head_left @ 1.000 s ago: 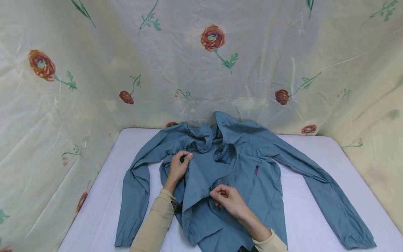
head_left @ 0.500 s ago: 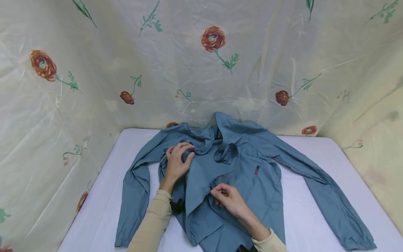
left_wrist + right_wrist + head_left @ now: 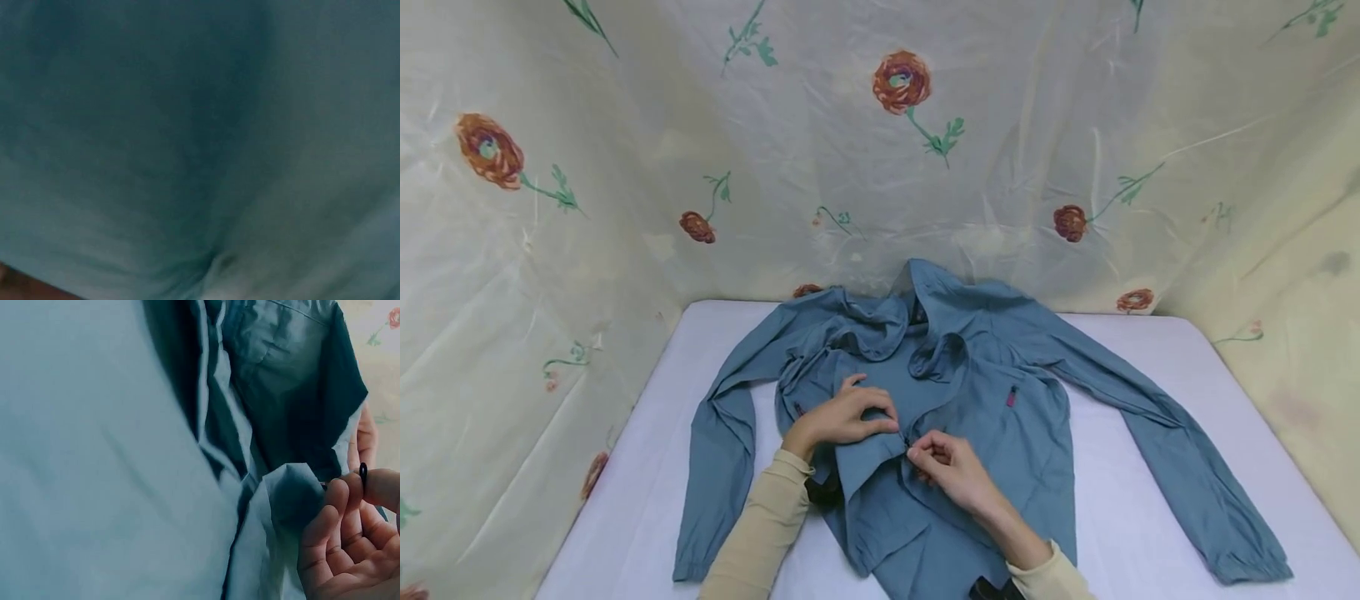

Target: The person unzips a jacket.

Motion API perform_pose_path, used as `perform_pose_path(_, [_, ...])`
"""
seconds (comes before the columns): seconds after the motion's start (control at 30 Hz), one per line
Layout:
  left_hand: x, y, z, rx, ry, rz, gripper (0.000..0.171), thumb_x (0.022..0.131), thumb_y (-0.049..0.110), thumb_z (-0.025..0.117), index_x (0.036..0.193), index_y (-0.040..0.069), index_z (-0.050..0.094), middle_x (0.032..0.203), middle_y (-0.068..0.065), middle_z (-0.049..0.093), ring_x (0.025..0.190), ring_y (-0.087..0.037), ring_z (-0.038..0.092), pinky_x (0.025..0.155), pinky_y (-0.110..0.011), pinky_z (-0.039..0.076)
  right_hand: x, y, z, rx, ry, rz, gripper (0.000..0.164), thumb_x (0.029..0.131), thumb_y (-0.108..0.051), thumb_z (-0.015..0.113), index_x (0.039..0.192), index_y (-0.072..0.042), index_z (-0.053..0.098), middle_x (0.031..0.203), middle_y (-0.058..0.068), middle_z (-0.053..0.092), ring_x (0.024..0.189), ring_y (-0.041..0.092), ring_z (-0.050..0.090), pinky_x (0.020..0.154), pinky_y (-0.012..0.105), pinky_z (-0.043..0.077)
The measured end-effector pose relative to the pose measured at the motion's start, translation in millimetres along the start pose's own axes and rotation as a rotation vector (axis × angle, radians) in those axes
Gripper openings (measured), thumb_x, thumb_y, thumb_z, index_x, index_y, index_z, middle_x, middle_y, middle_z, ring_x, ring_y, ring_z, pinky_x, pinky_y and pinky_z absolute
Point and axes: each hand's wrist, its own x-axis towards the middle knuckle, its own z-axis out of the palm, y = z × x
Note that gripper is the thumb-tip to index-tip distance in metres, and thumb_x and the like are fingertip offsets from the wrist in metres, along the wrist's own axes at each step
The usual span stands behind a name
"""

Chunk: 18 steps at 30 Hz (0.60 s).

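Observation:
A blue-grey zip jacket (image 3: 1015, 467) lies front up with its sleeves spread and its front parted at the top. My right hand (image 3: 951, 473) pinches the zipper pull, whose small black loop (image 3: 364, 478) pokes out between thumb and finger in the right wrist view. Just left of it, my left hand (image 3: 850, 415) has its curved fingers and thumb together on the edge of the left front panel, close above the slider. Blurred jacket fabric fills most of the left wrist view, with a sliver of skin at its lower left corner.
The jacket rests on a white-covered table (image 3: 1150, 492). Its right sleeve (image 3: 1195, 467) reaches toward the front corner. A pale flowered curtain (image 3: 985, 192) hangs close behind the table and along both sides. A red pocket zipper tab (image 3: 1011, 398) shows on the chest.
My left hand has come down and right from the upper left front panel to the edge beside the zipper. My right hand keeps its pinch at nearly the same spot.

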Motion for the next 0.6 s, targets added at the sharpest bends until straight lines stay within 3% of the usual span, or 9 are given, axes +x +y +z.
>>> perform_pose_path(0.07, [-4.6,-9.6,1.0,-0.036,0.016,0.006,0.011,0.094,0.029,0.059,0.089,0.022,0.066,0.091,0.007,0.066,0.095,-0.010,0.060,0.113,-0.063,0.013,-4,2,-2,-0.029,-0.063,-0.008,0.027,0.095,-0.023,0.057,0.097,0.003,0.061,0.077,0.019,0.060,0.060,0.009,0.055,0.057,0.029,0.051])
perform_pose_path(0.17, [-19.4,-22.7,-3.9,-0.121,0.009,-0.013,0.010,0.094,0.025,0.059,0.090,0.020,0.066,0.092,0.004,0.066,0.095,-0.010,0.060,0.115,-0.060,0.012,-14,5,-9,-0.082,-0.238,-0.042,0.025,0.097,-0.020,0.055,0.095,0.003,0.063,0.074,0.022,0.059,0.057,0.004,0.050,0.055,0.027,0.049])
perform_pose_path(0.23, [-31.9,-25.7,-10.3,-0.180,-0.066,-0.013,0.008,0.093,0.023,0.061,0.090,0.019,0.068,0.094,0.003,0.066,0.096,-0.010,0.060,0.118,-0.056,0.009,-21,7,-17,-0.101,-0.406,-0.050,0.024,0.098,-0.017,0.053,0.093,0.004,0.063,0.071,0.023,0.056,0.055,0.001,0.046,0.054,0.024,0.047])
perform_pose_path(0.3, [-39.8,-19.2,-15.6,-0.202,-0.209,-0.007,0.009,0.090,0.024,0.064,0.088,0.018,0.070,0.096,0.002,0.063,0.098,-0.008,0.057,0.120,-0.053,0.005,-25,7,-29,-0.118,-0.586,-0.059,0.024,0.098,-0.013,0.051,0.088,0.005,0.062,0.066,0.018,0.052,0.053,-0.001,0.040,0.051,0.020,0.042])
perform_pose_path(0.37, [-44.4,-1.9,-13.7,-0.116,-0.334,-0.012,0.009,0.085,0.029,0.070,0.083,0.022,0.073,0.098,0.005,0.059,0.100,-0.005,0.053,0.120,-0.052,0.003,-27,5,-40,-0.141,-0.749,-0.046,0.026,0.096,-0.010,0.050,0.079,0.007,0.058,0.059,0.010,0.045,0.050,-0.002,0.033,0.048,0.017,0.035])
perform_pose_path(0.43, [-46.6,19.4,-3.9,0.043,-0.389,-0.011,0.013,0.077,0.038,0.076,0.083,0.026,0.072,0.104,0.005,0.055,0.105,-0.007,0.048,0.119,-0.055,0.003,-28,4,-49,-0.173,-0.876,-0.013,0.028,0.096,-0.013,0.052,0.078,0.008,0.057,0.057,0.002,0.040,0.048,-0.002,0.029,0.047,0.015,0.031])
perform_pose_path(0.53, [-50.1,44.8,15.1,0.310,-0.298,-0.055,0.040,0.065,0.051,0.080,0.098,0.032,0.066,0.126,0.002,0.047,0.126,-0.014,0.039,0.117,-0.059,0.003,-26,-1,-51,-0.242,-0.931,-0.019,0.029,0.096,-0.020,0.054,0.081,0.004,0.057,0.058,-0.002,0.041,0.048,-0.003,0.030,0.047,0.014,0.032])
perform_pose_path(0.6, [-52.5,50.0,22.2,0.383,-0.168,-0.089,0.055,0.066,0.055,0.078,0.112,0.031,0.059,0.139,-0.003,0.037,0.138,-0.023,0.029,0.116,-0.061,0.002,-24,-5,-50,-0.281,-0.888,-0.046,0.027,0.097,-0.027,0.055,0.087,-0.001,0.060,0.061,-0.004,0.045,0.049,-0.003,0.034,0.049,0.014,0.035])
